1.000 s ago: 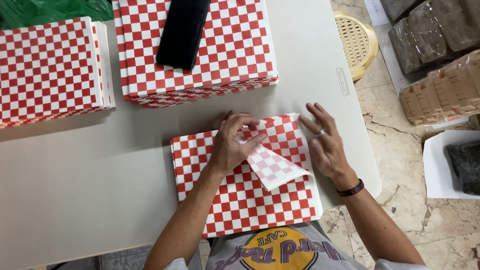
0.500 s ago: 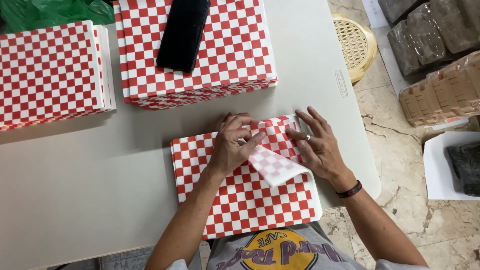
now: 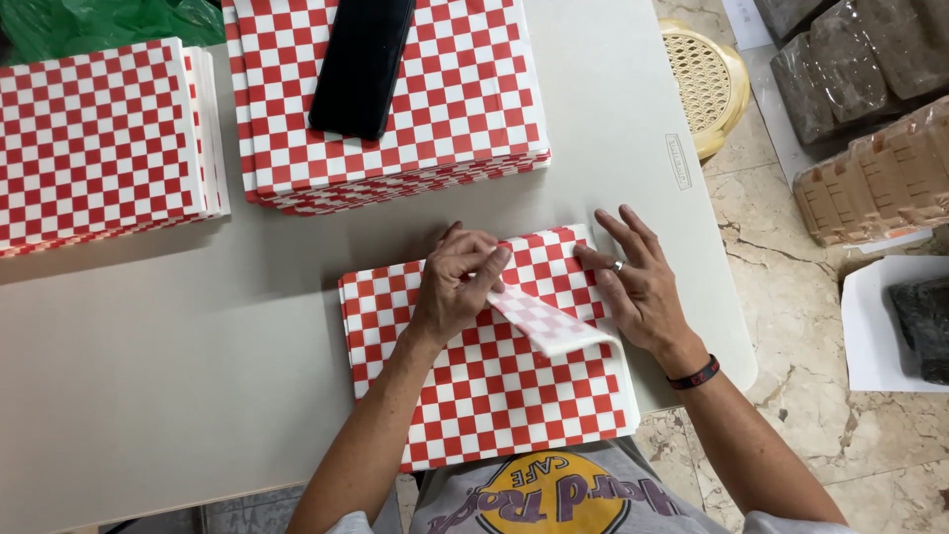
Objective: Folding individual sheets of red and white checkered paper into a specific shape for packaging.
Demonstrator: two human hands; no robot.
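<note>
A stack of red-and-white checkered paper sheets lies at the near edge of the grey table. My left hand pinches the top sheet's upper right corner, and the folded-over flap shows its pale underside. My right hand rests flat with fingers spread on the stack's right side, next to the flap. It wears a ring and a dark wristband.
A taller checkered stack sits at the back with a black phone on top. Another checkered stack is at the far left, green plastic behind it. A yellow woven stool and wrapped bundles stand on the floor to the right.
My right hand slid left onto the stack's right edge toward the flap. My left hand keeps its pinch on the folded corner.
</note>
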